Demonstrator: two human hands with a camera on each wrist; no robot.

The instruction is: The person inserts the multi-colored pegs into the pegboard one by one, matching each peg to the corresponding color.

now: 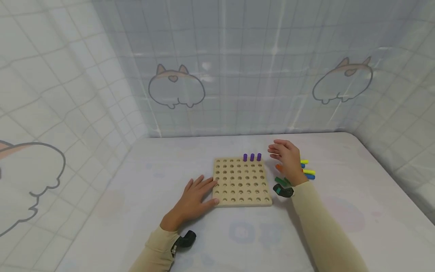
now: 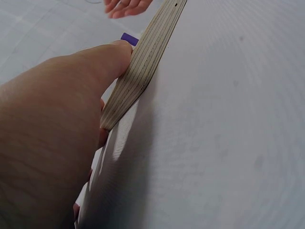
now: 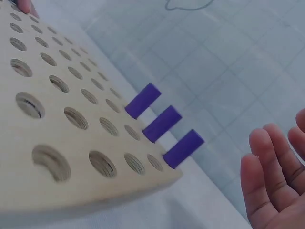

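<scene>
A square wooden pegboard (image 1: 242, 182) with many round holes lies on the table. Three purple pegs (image 1: 252, 157) stand in its far row at the right end; the right wrist view shows the same purple pegs (image 3: 162, 124) at the board (image 3: 62, 138) edge. My left hand (image 1: 197, 196) lies flat against the board's left edge, its thumb (image 2: 102, 59) pressing the board's side (image 2: 143, 67). My right hand (image 1: 287, 158) hovers open just right of the board, holding nothing, above a pile of loose coloured pegs (image 1: 307, 172). Its fingers (image 3: 267, 167) are straight.
The loose pegs, yellow, blue, orange and green (image 1: 281, 180), lie on the white table (image 1: 136, 196) to the right of the board. A sheet with cartoon prints (image 1: 176, 88) walls the table at the back and both sides.
</scene>
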